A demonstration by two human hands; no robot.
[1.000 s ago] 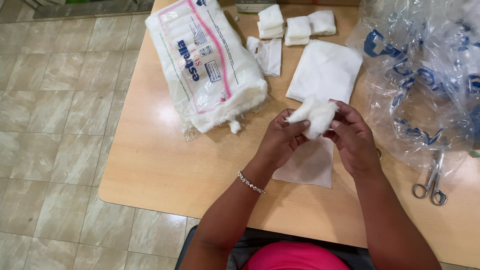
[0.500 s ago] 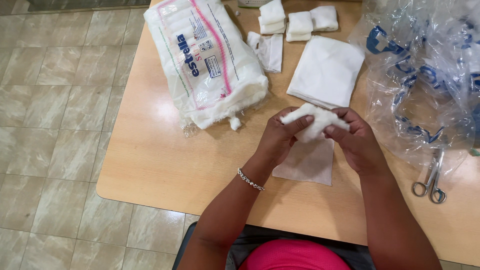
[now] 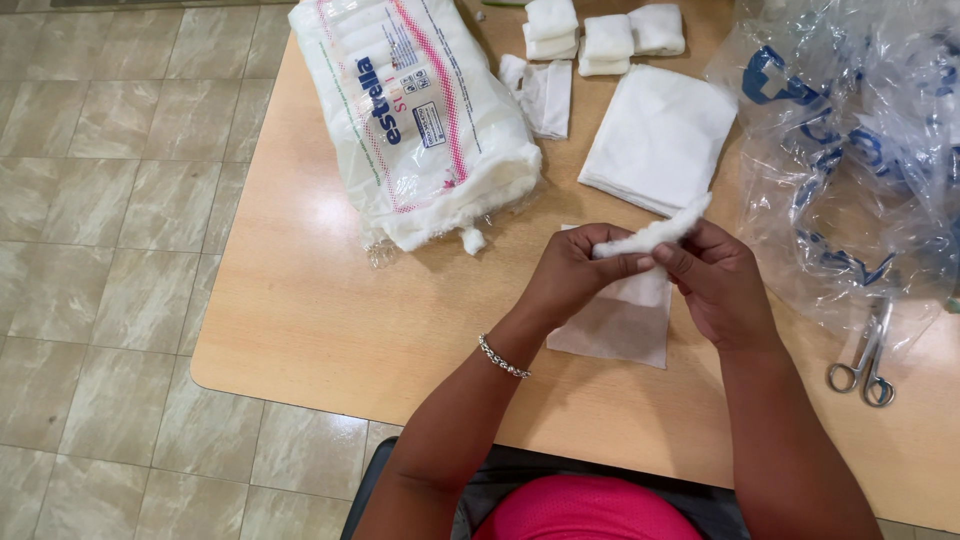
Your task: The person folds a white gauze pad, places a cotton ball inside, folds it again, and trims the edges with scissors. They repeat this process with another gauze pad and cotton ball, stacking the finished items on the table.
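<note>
Flattened since before, cotton wad point(image 3: 655, 233) seemingly pinched by both hands

White cotton wad point(image 3: 655, 233) over a white gauze square point(image 3: 625, 322); white cotton roll point(image 3: 420, 115) in clear wrap with pink and blue print, upper centre; clear bag point(image 3: 850, 150) with blue print, right; silver scissors point(image 3: 866, 362); tan table point(image 3: 310, 310); beige marbled floor tiles point(image 3: 100, 250), left.

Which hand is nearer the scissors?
Right. The right hand holds the cotton just left of the scissors; the left hand grips the cotton's other end, farther away.
</note>
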